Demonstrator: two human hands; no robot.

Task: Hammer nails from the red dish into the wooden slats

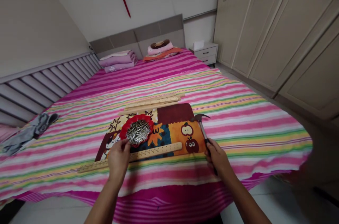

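My right hand [218, 158] is wrapped round the dark handle of a claw hammer [203, 130], its metal head pointing away from me. At the near edge of a red scalloped bowl [123, 133], my left hand [119, 157] is closed in a pinch; whatever its fingertips hold is hidden. Many silver nails [138, 132] fill the bowl. In front of it lies a long wooden strip [156, 150] with a row of holes, and nails stick out along its left part. My left hand covers some of that strip. Bowl and strip rest on a patterned mat [176, 114].
More wooden strips [153, 103] lie beyond the mat on the striped bedspread [238, 111]. Folded bedding [119, 61] and a stacked pillow [160, 48] sit by the headboard. Grey clothing [33, 130] is at the left, near the bed rail [53, 79]. Wardrobes [265, 23] line the right.
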